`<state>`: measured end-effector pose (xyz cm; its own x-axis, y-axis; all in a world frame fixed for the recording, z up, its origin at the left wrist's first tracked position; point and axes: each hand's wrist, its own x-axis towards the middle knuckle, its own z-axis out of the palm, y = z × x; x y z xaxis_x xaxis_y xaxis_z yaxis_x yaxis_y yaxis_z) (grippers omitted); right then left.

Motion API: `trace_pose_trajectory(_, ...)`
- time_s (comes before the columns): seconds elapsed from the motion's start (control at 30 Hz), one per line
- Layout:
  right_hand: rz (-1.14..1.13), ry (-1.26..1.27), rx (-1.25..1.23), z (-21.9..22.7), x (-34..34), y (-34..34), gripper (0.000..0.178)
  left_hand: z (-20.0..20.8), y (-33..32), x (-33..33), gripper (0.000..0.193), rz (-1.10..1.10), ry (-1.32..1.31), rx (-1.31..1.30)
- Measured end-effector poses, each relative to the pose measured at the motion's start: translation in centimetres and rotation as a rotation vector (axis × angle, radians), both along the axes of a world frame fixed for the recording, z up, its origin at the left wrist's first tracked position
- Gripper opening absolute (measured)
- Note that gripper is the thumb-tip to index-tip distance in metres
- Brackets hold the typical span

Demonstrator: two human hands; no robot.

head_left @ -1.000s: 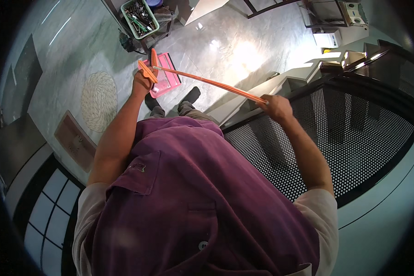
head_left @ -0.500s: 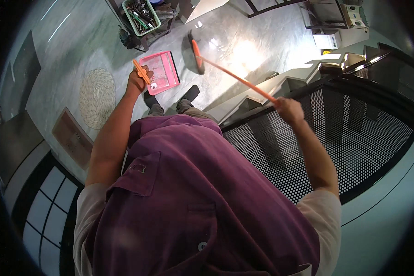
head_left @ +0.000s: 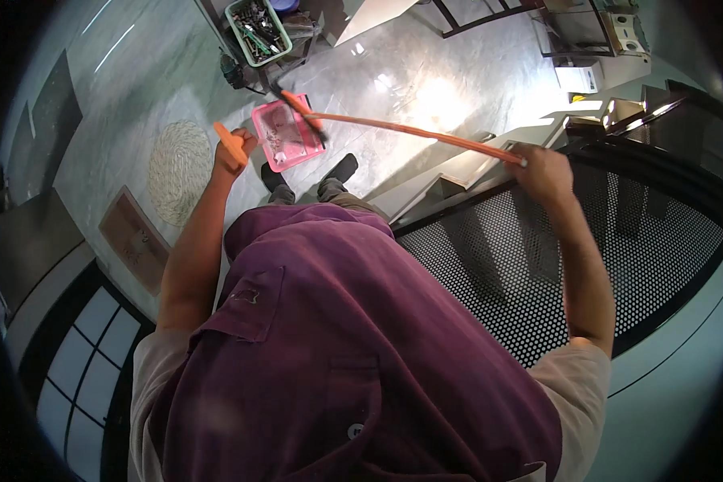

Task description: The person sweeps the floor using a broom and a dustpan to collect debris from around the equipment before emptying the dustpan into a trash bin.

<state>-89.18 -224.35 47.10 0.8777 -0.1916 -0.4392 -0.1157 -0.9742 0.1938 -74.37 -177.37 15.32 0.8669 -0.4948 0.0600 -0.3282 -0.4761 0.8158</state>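
My left hand (head_left: pixel 226 162) is closed round the orange handle (head_left: pixel 231 145) of a long-handled dustpan. Its pink pan (head_left: pixel 303 149) lies on the floor just ahead of my feet, with grey dust and small white scraps in it. Out to the right, my right hand (head_left: pixel 547 177) grips the upper end of an orange broom (head_left: pixel 409 129). The broom's stick slants leftward across the view to an orange head with dark bristles, which is over the pan's open right edge. I cannot tell whether the bristles touch the pan.
A black perforated metal panel (head_left: pixel 602 257) and stair steps (head_left: pixel 450 186) border my right side. An oval woven mat (head_left: pixel 179 173) lies left of the dustpan. Beyond it, a green bin (head_left: pixel 286 50) of tools stands on a low rack. Dark furniture legs (head_left: pixel 490 18) are at the far side.
The broom head has moved left from the bare floor to over the pan. My right hand has shifted right, and the stick lies flatter across the view. The left hand still holds the dustpan handle.
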Motion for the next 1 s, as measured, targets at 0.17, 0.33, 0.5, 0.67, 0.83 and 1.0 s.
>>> trace_pose_trajectory(0.17, 0.138, 0.002, -0.243, 2.7, 4.4, -0.3, 0.022, 0.7, 6.1, -2.2, 0.017, 0.216, 0.195, -0.197)
trace_pose_trajectory(0.33, 0.479, -0.188, -0.235, -4.9, 8.7, -0.3, 0.005, 5.2, 11.3, -1.5, 0.016, 0.526, 0.514, -0.361)
trace_pose_trajectory(0.5, 0.516, -0.023, -0.160, -12.7, 12.0, 9.4, 0.011, 3.6, 15.6, 0.3, 0.021, 0.573, 0.557, -0.204)
trace_pose_trajectory(0.67, 0.634, -0.014, -0.136, -9.9, 10.7, 15.9, 0.012, 1.8, 17.8, 2.2, 0.025, 0.515, 0.302, -0.200)
trace_pose_trajectory(0.83, 0.469, 0.045, -0.059, -7.5, 9.1, 15.7, 0.016, 1.3, 18.1, 5.4, 0.024, 0.419, 0.302, -0.093)
trace_pose_trajectory(1.0, 0.356, 0.074, -0.126, -3.8, 9.5, 12.5, 0.018, 1.8, 16.6, 6.2, 0.024, 0.160, 0.255, -0.058)
